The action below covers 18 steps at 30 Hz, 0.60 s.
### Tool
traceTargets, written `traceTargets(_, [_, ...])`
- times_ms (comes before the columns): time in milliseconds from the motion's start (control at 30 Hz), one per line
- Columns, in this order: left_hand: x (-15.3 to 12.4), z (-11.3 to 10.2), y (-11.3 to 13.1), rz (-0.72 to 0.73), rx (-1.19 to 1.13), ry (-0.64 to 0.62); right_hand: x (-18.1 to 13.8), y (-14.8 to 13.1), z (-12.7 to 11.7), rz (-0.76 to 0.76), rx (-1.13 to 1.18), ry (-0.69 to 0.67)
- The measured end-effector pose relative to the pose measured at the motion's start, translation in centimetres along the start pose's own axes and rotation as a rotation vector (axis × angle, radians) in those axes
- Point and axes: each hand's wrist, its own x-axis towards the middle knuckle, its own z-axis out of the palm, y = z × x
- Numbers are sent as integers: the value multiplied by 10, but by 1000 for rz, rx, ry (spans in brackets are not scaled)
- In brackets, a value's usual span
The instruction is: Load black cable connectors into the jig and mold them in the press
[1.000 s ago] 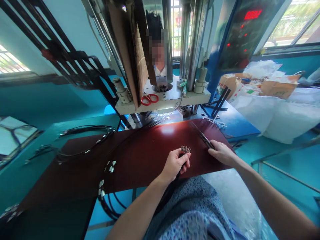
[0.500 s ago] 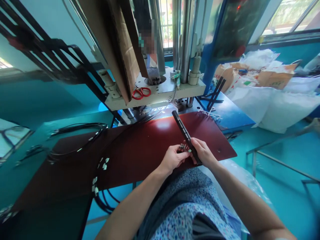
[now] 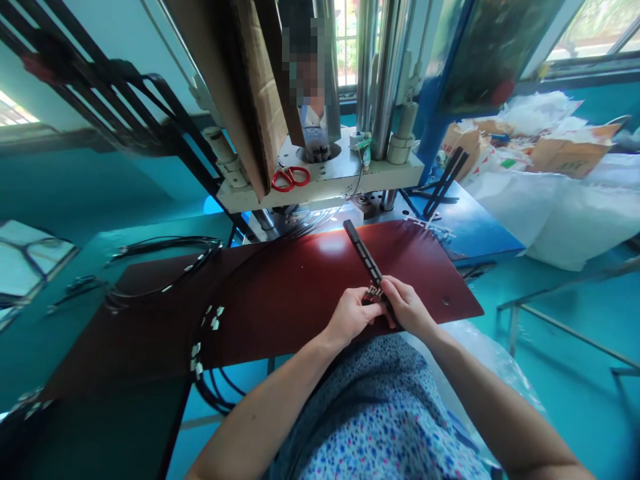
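My right hand (image 3: 407,307) is closed around the lower end of a long black bar (image 3: 363,252) with a row of pale, slot-like marks along its face. The bar slants up and to the left over the reddish-brown tabletop (image 3: 285,287). Against the bar's lower part, my left hand (image 3: 353,315) pinches a small cluster of metallic pieces (image 3: 373,293), too small to name exactly. Its fingertips meet those of my right hand, and the bar's bottom end is partly hidden by the fingers.
Behind the tabletop stands a press (image 3: 320,183) with red-handled scissors (image 3: 290,178) on its plate. Black cables (image 3: 170,243) with white connectors (image 3: 217,319) lie at the left. A blue table (image 3: 480,223) holds black strips (image 3: 445,180). White sacks (image 3: 555,207) stand at the right.
My left hand has brought the small metallic pieces rightward, up against the black bar. The view has shifted slightly, and my right hand keeps its hold on the bar.
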Motion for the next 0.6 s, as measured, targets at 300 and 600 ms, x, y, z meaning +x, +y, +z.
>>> traceTargets(300, [6, -18, -5, 22, -344, 51, -2, 1, -6, 74, 230, 50])
traceTargets(600, [7, -6, 4, -34, -152, -10, -1, 0, -6, 106, 244, 39])
